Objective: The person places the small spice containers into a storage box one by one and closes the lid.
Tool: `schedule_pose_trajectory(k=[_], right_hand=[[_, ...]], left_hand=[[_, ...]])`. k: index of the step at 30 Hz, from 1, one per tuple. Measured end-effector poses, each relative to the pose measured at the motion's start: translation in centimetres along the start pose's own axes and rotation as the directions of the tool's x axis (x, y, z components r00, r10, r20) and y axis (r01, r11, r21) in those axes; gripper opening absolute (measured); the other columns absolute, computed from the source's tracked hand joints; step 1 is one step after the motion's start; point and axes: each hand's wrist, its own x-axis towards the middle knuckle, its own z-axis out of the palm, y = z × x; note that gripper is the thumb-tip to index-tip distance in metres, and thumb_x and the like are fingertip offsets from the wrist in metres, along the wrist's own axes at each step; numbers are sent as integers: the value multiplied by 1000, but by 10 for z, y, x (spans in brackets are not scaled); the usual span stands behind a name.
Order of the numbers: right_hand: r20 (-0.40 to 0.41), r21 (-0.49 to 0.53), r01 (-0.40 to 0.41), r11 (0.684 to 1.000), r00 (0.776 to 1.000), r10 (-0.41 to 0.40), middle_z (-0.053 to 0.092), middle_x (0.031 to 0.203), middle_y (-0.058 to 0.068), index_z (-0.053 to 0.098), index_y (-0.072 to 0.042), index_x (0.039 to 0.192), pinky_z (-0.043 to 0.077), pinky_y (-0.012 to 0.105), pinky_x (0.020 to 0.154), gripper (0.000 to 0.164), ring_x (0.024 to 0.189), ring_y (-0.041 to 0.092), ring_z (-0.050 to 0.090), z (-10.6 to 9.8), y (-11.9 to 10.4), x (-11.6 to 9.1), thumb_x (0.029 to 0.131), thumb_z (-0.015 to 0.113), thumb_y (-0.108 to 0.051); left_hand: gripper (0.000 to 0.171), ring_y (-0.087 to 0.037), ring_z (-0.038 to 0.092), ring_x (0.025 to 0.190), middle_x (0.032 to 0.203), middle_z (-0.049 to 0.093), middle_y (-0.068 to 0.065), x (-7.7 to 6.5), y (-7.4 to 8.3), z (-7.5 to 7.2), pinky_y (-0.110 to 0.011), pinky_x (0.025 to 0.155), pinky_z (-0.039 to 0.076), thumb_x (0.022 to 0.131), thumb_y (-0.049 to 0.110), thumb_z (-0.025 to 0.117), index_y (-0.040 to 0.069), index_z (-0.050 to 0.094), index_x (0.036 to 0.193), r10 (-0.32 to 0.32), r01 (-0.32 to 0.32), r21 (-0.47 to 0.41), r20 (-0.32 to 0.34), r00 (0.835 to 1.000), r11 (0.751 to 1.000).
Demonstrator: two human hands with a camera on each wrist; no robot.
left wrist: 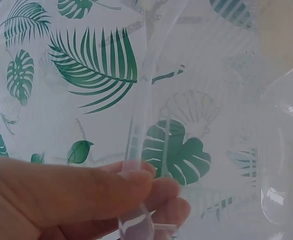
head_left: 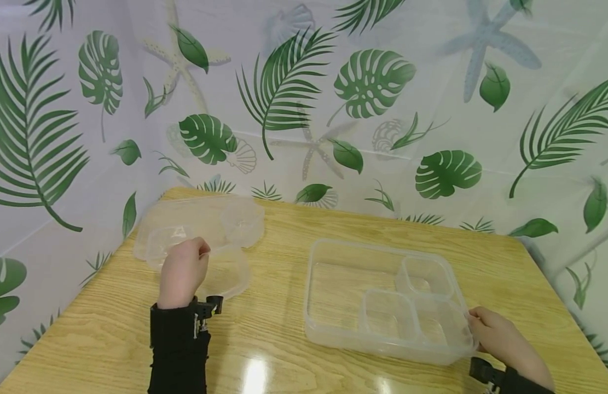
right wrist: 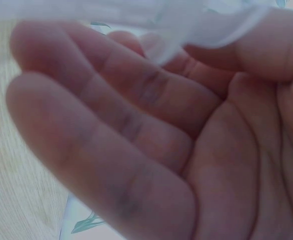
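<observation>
On the right of the head view, a clear plastic food container (head_left: 377, 268) has one large section and several smaller compartments. My right hand (head_left: 501, 334) grips its near right corner; in the right wrist view the thumb lies over the blurred rim (right wrist: 216, 32) and the fingers (right wrist: 86, 115) extend beneath it. My left hand (head_left: 183, 271) pinches a thin clear plastic edge (left wrist: 139, 120) between thumb and fingertips. That edge belongs to a clear molded plastic piece, much like a lid (head_left: 200, 213), with rounded raised parts. A rounded clear section (head_left: 230, 273) shows just right of the hand.
The container and the clear pieces stand on a wood-grain table (head_left: 279, 317). A white sheet (head_left: 304, 109) printed with green leaves, starfish and shells hangs behind the table and along its sides. Light glares off the table's near part.
</observation>
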Motion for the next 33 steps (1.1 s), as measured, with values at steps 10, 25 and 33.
schedule_pose_trajectory(k=[10, 25, 33], right_hand=[[12, 18, -10, 1000, 1000, 9, 39, 116, 38, 33, 21, 119, 49, 36, 66, 50, 90, 32, 55, 0, -1, 1, 96, 27, -23], [5, 17, -7, 1000, 1000, 7, 52, 102, 27, 37, 21, 116, 49, 35, 64, 50, 82, 25, 56, 0, -2, 0, 97, 27, -24], [7, 19, -17, 1000, 1000, 17, 54, 99, 22, 38, 20, 115, 49, 36, 64, 51, 81, 24, 56, 0, -2, 1, 97, 27, -27]], left_hand=[[8, -24, 51, 61, 76, 60, -15, -1, 17, 2, -38, 60, 44, 84, -1, 54, -4, 61, 84, 51, -55, -40, -76, 996, 998], [4, -26, 56, 72, 82, 58, -14, -4, 62, 26, -34, 63, 46, 83, -2, 58, -3, 60, 86, 214, -256, -123, -282, 935, 959], [6, -23, 57, 73, 85, 58, -14, -8, 82, 42, -29, 62, 48, 83, -2, 57, -4, 60, 89, 322, -394, -140, -365, 874, 908]])
